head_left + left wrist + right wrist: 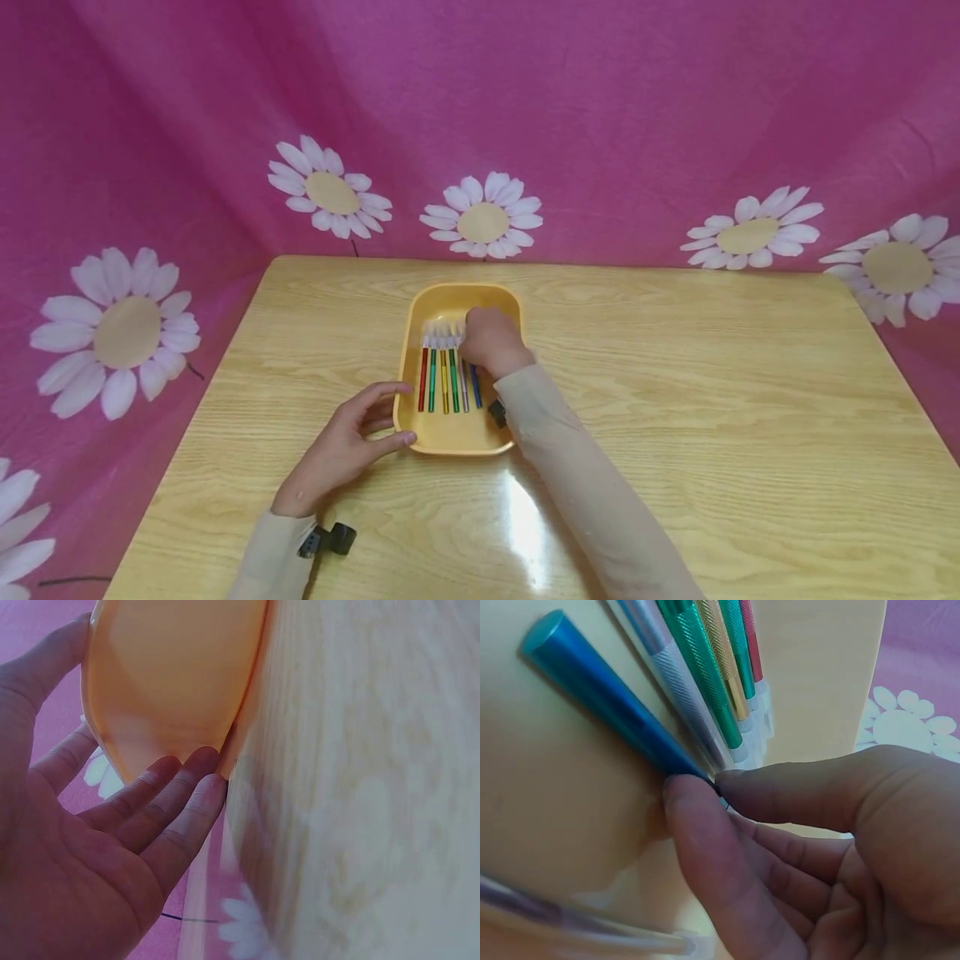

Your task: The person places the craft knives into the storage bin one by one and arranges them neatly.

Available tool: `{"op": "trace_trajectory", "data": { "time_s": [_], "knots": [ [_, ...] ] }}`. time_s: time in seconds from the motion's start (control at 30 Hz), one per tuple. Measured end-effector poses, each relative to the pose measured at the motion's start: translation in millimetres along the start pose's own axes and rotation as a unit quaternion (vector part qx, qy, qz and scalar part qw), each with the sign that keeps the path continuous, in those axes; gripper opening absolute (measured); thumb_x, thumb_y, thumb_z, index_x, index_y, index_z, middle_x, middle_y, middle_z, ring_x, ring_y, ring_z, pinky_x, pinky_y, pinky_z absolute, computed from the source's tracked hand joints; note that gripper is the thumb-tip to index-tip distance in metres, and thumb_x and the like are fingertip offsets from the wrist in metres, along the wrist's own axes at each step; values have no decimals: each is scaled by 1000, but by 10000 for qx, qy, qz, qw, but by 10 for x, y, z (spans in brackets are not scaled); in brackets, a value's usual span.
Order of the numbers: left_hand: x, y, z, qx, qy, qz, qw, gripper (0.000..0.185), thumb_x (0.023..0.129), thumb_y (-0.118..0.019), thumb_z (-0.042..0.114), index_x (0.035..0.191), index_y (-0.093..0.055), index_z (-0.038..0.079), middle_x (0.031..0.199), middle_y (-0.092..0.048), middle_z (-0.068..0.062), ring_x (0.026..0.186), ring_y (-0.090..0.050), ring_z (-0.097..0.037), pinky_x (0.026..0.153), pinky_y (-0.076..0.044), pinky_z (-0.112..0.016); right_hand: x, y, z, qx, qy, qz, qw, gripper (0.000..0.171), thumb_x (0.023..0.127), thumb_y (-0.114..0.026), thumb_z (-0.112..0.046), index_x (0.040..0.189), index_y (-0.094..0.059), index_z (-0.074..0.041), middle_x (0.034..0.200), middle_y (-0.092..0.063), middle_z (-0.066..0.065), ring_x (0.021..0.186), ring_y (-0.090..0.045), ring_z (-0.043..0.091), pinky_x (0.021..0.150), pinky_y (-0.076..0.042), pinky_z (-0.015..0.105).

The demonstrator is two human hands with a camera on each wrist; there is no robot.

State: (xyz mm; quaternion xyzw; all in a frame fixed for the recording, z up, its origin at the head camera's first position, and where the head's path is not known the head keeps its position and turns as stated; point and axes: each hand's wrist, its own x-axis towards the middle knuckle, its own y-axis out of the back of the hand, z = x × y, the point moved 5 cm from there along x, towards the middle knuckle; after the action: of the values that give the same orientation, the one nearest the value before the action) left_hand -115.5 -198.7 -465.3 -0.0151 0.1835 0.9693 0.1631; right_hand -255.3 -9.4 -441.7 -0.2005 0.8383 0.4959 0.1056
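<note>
Five pens (442, 379) already lie side by side in the tray (457, 439), the right hand (489, 342) pinching the blue pen (604, 697) beside them, left hand (341, 446) relaxed, steadying the tray's near corner.

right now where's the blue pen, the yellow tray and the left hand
blue pen (604, 701), right wrist view, middle of its barrel
yellow tray (459, 439), head view, bare floor near its front rim
left hand (343, 446), head view, back of the hand
</note>
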Motion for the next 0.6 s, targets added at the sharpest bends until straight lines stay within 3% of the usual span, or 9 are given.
{"op": "trace_trajectory", "data": {
  "time_s": [0.23,0.47,0.6],
  "knots": [
    [-5,-4,3,2,85,-13,10000,61,92,-80,12,146,-53,13,152,-55,-20,133,-63,-39,107,-60,-36,-22,10,-4,85,31,78,9999,11,95,-65,-7,103,-66,0,90,-71,15,48,-59,15,38,-48,21],
    [-2,-3,9,36,18,4,10000,60,92,-80,12,146,-53,12,151,-56,-20,132,-63,-39,107,-60,-36,-113,124,-76,-293,326,562,9975,11,90,-70,-7,100,-68,-3,90,-68,10,75,-63,22,60,-53,27],
    [-2,2,10,51,29,30,10000,61,91,-81,11,146,-54,11,149,-57,-21,131,-64,-39,107,-60,-37,-182,256,-115,-471,480,785,9946,8,91,-70,-12,91,-66,-5,85,-63,7,76,-57,23,63,-48,30]
  ]
}}
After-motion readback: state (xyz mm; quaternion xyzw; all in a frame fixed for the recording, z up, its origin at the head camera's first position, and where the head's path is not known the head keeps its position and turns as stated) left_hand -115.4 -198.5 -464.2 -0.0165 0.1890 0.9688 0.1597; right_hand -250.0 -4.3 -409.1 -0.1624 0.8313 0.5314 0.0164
